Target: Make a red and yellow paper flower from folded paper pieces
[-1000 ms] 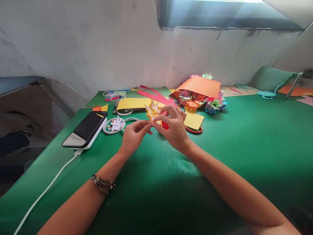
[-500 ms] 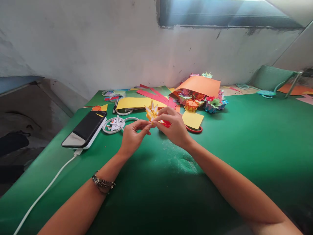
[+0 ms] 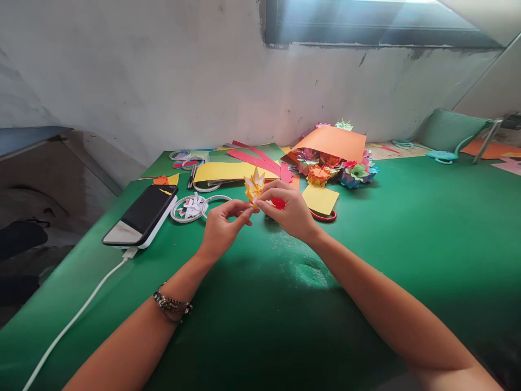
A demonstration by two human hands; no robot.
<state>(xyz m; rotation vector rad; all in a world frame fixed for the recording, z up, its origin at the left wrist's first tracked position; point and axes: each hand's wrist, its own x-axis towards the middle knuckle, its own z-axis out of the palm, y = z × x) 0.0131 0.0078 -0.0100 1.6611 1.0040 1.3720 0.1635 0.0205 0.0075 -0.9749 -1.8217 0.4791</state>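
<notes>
Both hands meet over the middle of the green table (image 3: 260, 326), around a folded yellow paper flower (image 3: 254, 184) with pointed, partly white petals. My left hand (image 3: 223, 225) pinches its lower edge between thumb and fingertips. From the other side, my right hand (image 3: 288, 209) is closed on the flower with thumb and bent fingers, hiding part of it. Behind the right hand shows something red, mostly covered. Red-handled scissors (image 3: 325, 217) lie just beyond that hand, partly beneath a yellow paper square (image 3: 321, 199).
A phone (image 3: 142, 214) with a white cable lies at left, beside tape rolls, one holding paper scraps (image 3: 193, 206). Yellow strips (image 3: 215, 172) and red strips (image 3: 250, 158) lie behind. Finished paper flowers (image 3: 358, 174) sit under an orange sheet (image 3: 334, 140) by the wall.
The yellow flower has tilted or turned slightly and shifted a little to the right. Both hands keep their pinch, with the right fingers moved only slightly.
</notes>
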